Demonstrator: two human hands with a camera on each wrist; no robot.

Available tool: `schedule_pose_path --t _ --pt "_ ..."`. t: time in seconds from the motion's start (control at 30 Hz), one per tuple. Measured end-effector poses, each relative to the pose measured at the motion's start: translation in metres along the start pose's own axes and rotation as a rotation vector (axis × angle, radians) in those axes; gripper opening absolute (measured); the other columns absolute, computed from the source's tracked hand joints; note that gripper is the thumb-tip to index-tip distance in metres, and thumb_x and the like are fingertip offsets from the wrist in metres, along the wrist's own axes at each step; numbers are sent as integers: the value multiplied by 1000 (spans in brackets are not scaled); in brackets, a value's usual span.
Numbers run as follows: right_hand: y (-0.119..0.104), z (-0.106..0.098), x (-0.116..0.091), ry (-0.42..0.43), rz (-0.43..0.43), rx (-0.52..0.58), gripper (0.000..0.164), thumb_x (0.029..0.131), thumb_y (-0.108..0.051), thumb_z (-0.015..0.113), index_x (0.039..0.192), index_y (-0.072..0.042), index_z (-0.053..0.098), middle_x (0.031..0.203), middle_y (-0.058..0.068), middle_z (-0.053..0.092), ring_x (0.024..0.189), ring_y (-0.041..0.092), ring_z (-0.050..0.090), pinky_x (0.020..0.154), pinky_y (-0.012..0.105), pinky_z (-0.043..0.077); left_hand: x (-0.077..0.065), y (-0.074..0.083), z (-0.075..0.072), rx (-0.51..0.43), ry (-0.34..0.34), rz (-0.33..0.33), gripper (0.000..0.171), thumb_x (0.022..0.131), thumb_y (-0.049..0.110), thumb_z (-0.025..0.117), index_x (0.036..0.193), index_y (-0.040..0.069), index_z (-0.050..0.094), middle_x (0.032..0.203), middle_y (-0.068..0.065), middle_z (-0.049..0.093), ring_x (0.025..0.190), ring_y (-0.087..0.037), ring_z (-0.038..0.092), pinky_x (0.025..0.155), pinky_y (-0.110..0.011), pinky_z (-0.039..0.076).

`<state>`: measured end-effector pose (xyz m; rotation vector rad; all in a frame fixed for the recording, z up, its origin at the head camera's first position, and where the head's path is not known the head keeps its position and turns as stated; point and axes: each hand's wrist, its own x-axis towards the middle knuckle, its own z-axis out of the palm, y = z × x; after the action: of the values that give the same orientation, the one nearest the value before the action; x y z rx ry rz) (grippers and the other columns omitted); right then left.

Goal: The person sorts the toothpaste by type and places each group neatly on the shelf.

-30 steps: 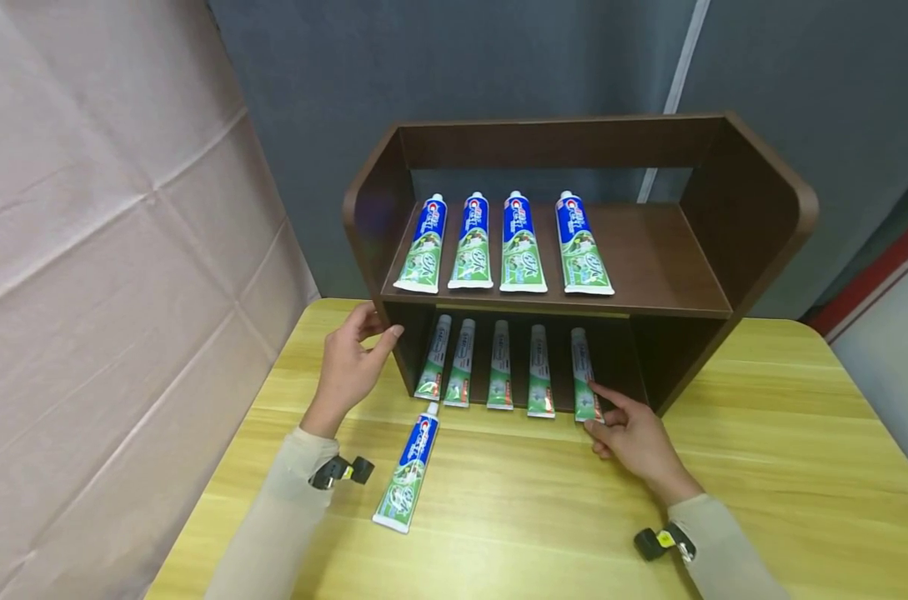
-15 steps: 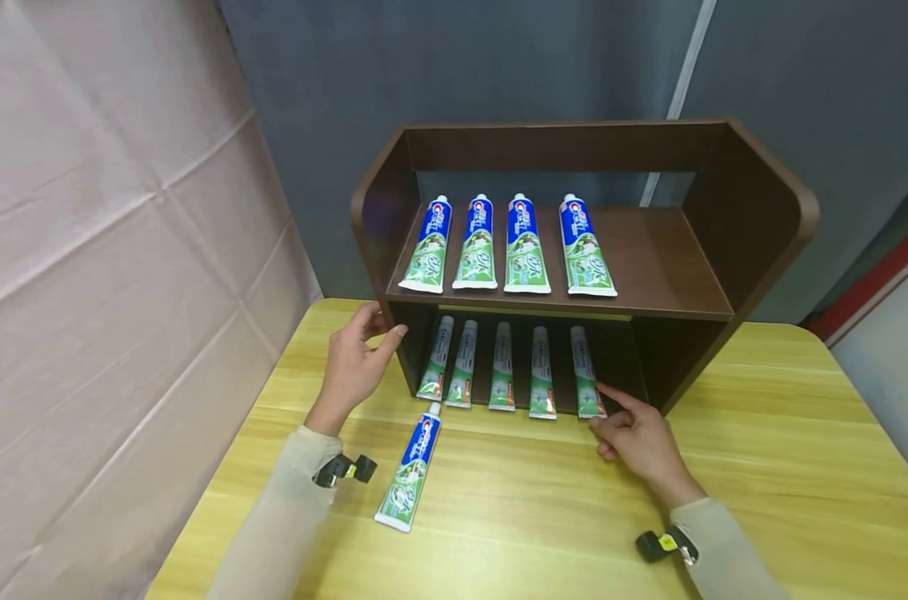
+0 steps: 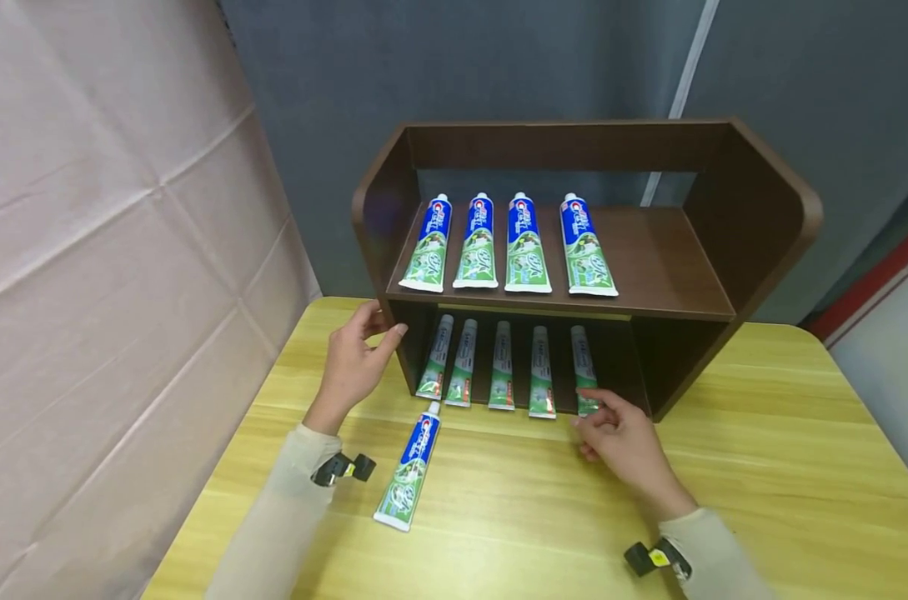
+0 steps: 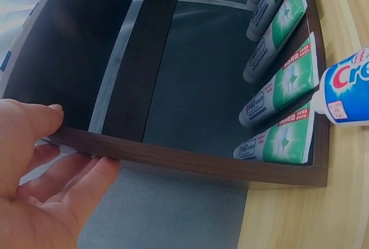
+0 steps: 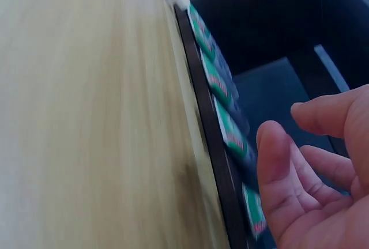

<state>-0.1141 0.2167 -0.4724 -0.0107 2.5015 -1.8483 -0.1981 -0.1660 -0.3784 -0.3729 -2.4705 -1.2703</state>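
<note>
In the head view, my left hand (image 3: 354, 360) grips the left side panel of a dark brown two-tier shelf (image 3: 754, 217), and the left wrist view puts the thumb on one face and the fingers on the other. My right hand (image 3: 628, 450) is by the front of the lower tier, thumb and index finger apart with nothing between them. It partly covers the lower end of the rightmost grey-and-green toothpaste tube (image 3: 582, 354). Several more such tubes (image 3: 502, 367) lie in a row to its left. A blue-and-green toothpaste tube (image 3: 408, 471) rests on the table, cap toward the shelf.
On the upper tier lie several blue-and-green toothpaste tubes (image 3: 524, 246), all with caps to the back. The shelf stands on a yellow wood-grain table (image 3: 514, 517). Behind it hangs a dark grey curtain (image 3: 529, 58), with a pale cloth wall (image 3: 123, 250) at the left.
My right hand has let go of the rightmost grey-and-green tube and shifted slightly left, toward me. My left hand stays on the side panel. The tubes look unmoved over the last half second.
</note>
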Motion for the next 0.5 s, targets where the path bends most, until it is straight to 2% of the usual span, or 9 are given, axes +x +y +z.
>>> schedule_pose_path --t 0.3,0.5 --pt "-17 39 -6 -49 -12 18 51 94 -9 78 141 -2 59 95 15 72 68 26 69 59 32 61 -1 1 -1 10 -7 -10 44 103 29 72 142 13 61 127 -13 74 118 -34 73 91 -52 65" --pt "-20 68 -5 -100 -22 14 60 91 -17 84 144 -7 57 106 14 68 75 21 71 61 31 61 -1 0 0 14 -10 -16 45 102 31 72 143 13 60 129 -13 74 119 -35 72 92 -52 64"
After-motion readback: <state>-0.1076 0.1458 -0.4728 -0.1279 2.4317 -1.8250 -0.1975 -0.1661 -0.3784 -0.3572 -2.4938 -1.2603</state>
